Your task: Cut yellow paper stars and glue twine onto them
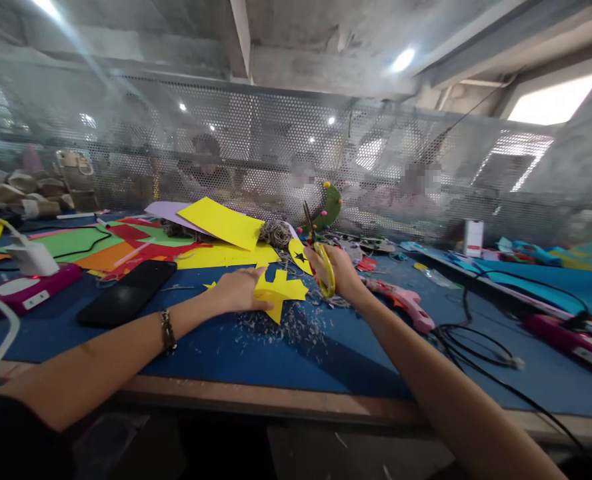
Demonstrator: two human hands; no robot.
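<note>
My right hand is closed on a pair of scissors with yellow handles, their dark blades pointing up and away. My left hand grips a cut piece of yellow paper with jagged, star-like points, low over the blue table. Part of that paper is hidden by my fingers. Fine pale scraps lie scattered beneath it. Just behind, a yellow paper with a dark star shape on it sits near the scissors.
Coloured sheets and a black phone lie left. A pink glue gun and black cable lie right. Purple power strips flank both sides. A green crescent with small balls stands before the perforated screen.
</note>
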